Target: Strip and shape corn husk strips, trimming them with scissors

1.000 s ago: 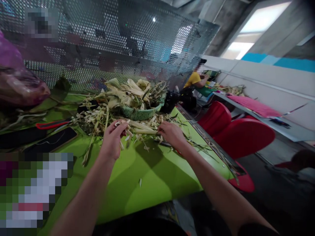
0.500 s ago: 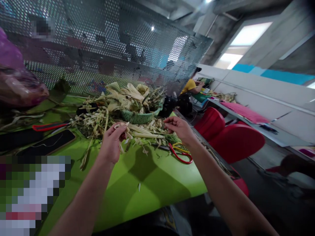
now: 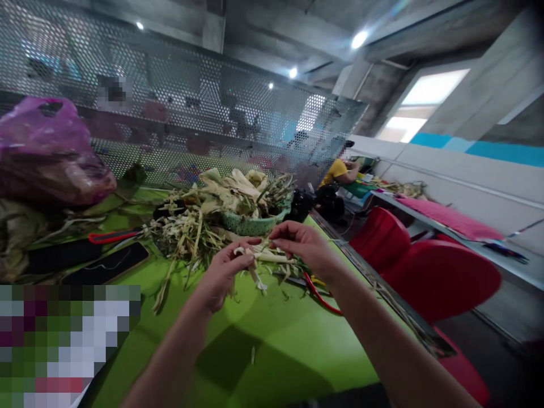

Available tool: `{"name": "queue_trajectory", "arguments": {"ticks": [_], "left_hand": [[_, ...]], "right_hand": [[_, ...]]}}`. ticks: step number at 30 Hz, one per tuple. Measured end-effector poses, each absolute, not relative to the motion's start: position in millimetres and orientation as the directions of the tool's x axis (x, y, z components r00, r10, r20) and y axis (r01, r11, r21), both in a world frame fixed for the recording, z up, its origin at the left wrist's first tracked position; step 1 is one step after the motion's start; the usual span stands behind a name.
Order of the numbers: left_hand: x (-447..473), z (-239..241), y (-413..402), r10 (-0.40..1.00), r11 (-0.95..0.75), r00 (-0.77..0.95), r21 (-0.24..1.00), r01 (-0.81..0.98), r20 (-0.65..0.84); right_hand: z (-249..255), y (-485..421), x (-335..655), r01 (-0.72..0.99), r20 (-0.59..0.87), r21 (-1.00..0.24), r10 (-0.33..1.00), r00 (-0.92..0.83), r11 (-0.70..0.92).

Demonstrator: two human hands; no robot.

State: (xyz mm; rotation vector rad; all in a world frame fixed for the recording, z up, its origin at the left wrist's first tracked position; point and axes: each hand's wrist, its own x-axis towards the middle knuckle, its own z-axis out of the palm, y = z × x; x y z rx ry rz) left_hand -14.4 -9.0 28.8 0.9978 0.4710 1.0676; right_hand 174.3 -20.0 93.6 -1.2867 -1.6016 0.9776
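The left hand (image 3: 223, 273) is holding a pale husk piece (image 3: 257, 276) — its grip is closing thumb against fingers around it, with the loose end hanging down above the surface (image 3: 293, 334). The right hand (image 3: 306, 247) is hovering just beside it, thumb and fingers bending toward each other; whether that grip is pinching a thin strand I cannot tell. Behind the hands, a green basket (image 3: 251, 226) is carrying a heap of dry husks (image 3: 238, 192), and cut scraps (image 3: 181, 229) are spreading beside it on the left. Scissors with red and yellow handles (image 3: 322, 294) are lying near the right wrist, partly hidden by the forearm. Farther left, a red-edged cutter (image 3: 113, 236) is lying just beyond a dark phone-like slab (image 3: 111, 263), and a purple plastic bag (image 3: 57, 156) is standing near a perforated metal screen (image 3: 153, 136). In the background, a person in yellow (image 3: 336, 170) is sitting at another table.
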Motion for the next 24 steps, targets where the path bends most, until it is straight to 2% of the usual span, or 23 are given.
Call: {"name": "queue_trajectory", "arguments": {"ticks": [8, 13, 16, 19, 21, 23, 24], "left_hand": [[-11, 27, -8, 0.871, 0.209, 0.485, 0.832, -0.514, 0.081], [-15, 26, -3, 0.905, 0.199, 0.42, 0.808, -0.555, 0.065], [-22, 28, 0, 0.923, 0.183, 0.38, 0.79, -0.585, 0.068], [-28, 32, 1, 0.931, 0.186, 0.361, 0.772, -0.608, 0.06], [-30, 34, 2, 0.933, 0.187, 0.355, 0.766, -0.615, 0.057], [-31, 34, 2, 0.932, 0.188, 0.357, 0.769, -0.611, 0.056], [-31, 34, 2, 0.93, 0.192, 0.363, 0.773, -0.605, 0.054]], "right_hand": [[92, -15, 154, 0.357, 0.166, -0.909, 0.972, -0.168, 0.217], [93, -14, 167, 0.422, 0.351, -0.851, 0.936, 0.012, 0.313], [99, -22, 183, 0.428, 0.39, -0.845, 0.917, 0.082, 0.321], [106, -39, 195, 0.456, 0.322, -0.849, 0.946, 0.044, 0.268], [110, -53, 200, 0.542, 0.183, -0.813, 0.977, -0.109, 0.213], [113, -63, 202, 0.677, 0.003, -0.697, 0.946, -0.324, 0.235], [114, -66, 202, 0.734, -0.036, -0.619, 0.924, -0.381, 0.278]]}}
